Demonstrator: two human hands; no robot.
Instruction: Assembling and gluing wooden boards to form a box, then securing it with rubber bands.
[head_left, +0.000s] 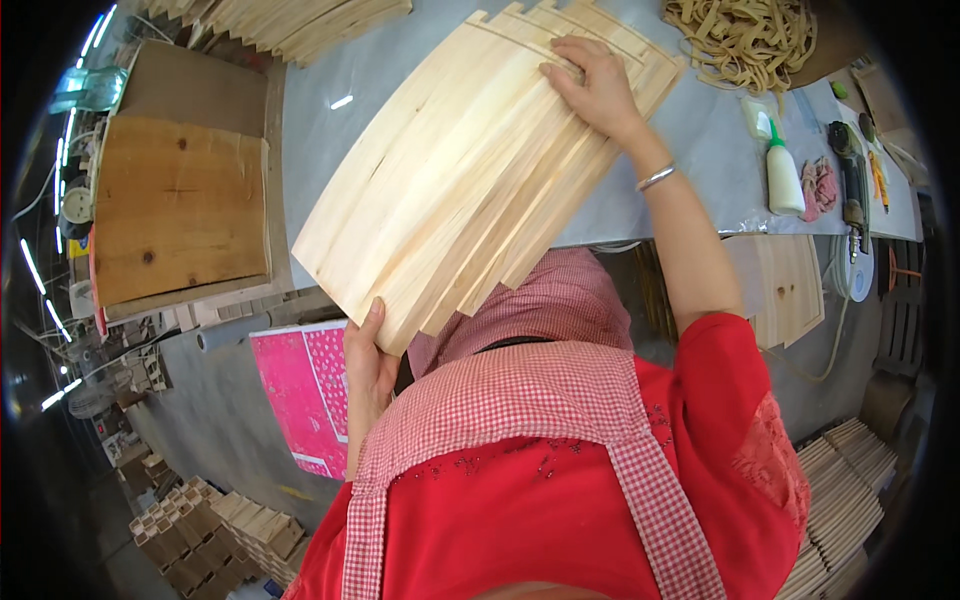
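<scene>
With the left hand I pinch the board stack; the right hand, fingers bent, apparently steadies it over the worktop's front edge.

The bottle sits on the table, right of the stacked boards.

The place can be recognised as a woodworking workshop. A stack of notched pale boards is held over a grey workbench, on which a white squeeze bottle with a green tip and a dark hand-held tool are laid out. Wooden slats and small wooden pieces are piled low around the grey floor, and light is given by strip lights at the far left.
</scene>
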